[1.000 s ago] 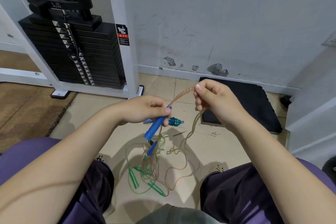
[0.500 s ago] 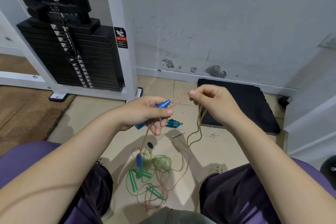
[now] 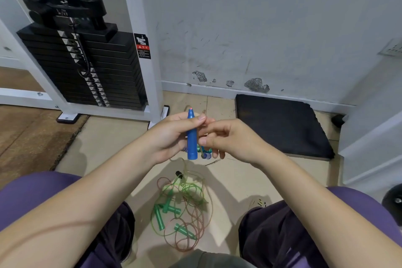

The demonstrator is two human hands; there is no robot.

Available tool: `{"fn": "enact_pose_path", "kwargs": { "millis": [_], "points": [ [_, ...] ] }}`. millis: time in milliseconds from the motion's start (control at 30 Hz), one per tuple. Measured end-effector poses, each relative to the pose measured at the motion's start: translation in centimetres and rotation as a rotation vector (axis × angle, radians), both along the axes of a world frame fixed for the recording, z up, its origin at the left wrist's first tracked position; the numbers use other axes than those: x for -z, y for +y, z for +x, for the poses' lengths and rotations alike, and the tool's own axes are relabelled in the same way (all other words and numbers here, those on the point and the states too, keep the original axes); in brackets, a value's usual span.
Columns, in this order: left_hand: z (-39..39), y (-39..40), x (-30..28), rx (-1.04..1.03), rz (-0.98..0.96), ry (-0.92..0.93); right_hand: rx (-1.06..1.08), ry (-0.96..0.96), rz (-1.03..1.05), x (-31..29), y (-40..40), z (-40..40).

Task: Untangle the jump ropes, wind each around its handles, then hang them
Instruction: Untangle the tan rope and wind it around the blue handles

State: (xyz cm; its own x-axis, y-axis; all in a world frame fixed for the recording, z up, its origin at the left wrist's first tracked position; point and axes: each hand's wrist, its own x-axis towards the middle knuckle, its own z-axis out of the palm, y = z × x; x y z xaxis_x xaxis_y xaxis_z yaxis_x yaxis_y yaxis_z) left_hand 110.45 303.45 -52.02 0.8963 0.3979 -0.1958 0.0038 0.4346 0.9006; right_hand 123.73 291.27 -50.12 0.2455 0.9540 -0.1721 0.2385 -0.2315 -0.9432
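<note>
Up close, we held the blue plastic jump-rope handle (image 3: 192, 137) upright between our two hands, its tapered tip with a small red dot pointing up toward the wall. Our left hand (image 3: 171, 137) had its grip clenched around the handle, thumb pressed across the front near the top. Our right hand (image 3: 226, 139) sat just beside it with curled fingers touching the handle's side; we could not tell whether that grip pinched the thin rope or only the handle. Below the hands, a second blue handle end (image 3: 206, 155) peeked out next to a small teal object (image 3: 201, 149) on the floor.

On the beige tiled floor (image 3: 113, 143) between our knees lay the tangle of thin green and orange-brown cords (image 3: 191, 209), looped loosely over one another, with three green plastic handles (image 3: 159, 220) lying among the loops. A thin cord rose from that pile toward the hands. A small black cap (image 3: 178, 173) sat at the top edge of the tangle.

A black rubber mat (image 3: 280, 124) lay against the scuffed white wall (image 3: 261, 17), and a black weight stack (image 3: 87, 67) stood in its white frame to the left.
</note>
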Motion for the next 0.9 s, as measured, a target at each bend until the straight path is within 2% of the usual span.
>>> {"fn": "enact_pose_path", "kwargs": {
  "millis": [300, 400, 533, 633, 733, 800, 900],
  "points": [
    [-0.1, 0.0, 0.0, -0.012, 0.145, 0.047, 0.038, 0.073, 0.03, -0.1, -0.2, 0.4],
    [-0.4, 0.2, -0.2, 0.036, 0.212, 0.079, 0.104, 0.125, 0.114, -0.6, -0.4, 1.0],
    [-0.7, 0.2, -0.3, 0.195, 0.394, 0.156, 0.225, 0.179, 0.237, -1.3, -0.7, 1.8],
    [-0.9, 0.4, -0.2, 0.187, 0.5, 0.205, 0.351, 0.175, 0.291, -1.5, -0.7, 2.6],
    [-1.0, 0.7, 0.0, 0.159, 0.537, 0.195, 0.461, -0.05, 0.246, -1.1, -0.6, 3.1],
    [-1.0, 0.7, 0.1, 0.178, 0.522, 0.179, 0.461, -0.204, 0.202, -0.8, -0.6, 3.0],
    [-0.9, 0.5, 0.0, 0.221, 0.451, 0.155, 0.211, -0.246, 0.175, -0.7, -0.7, 2.2]
  ]
}}
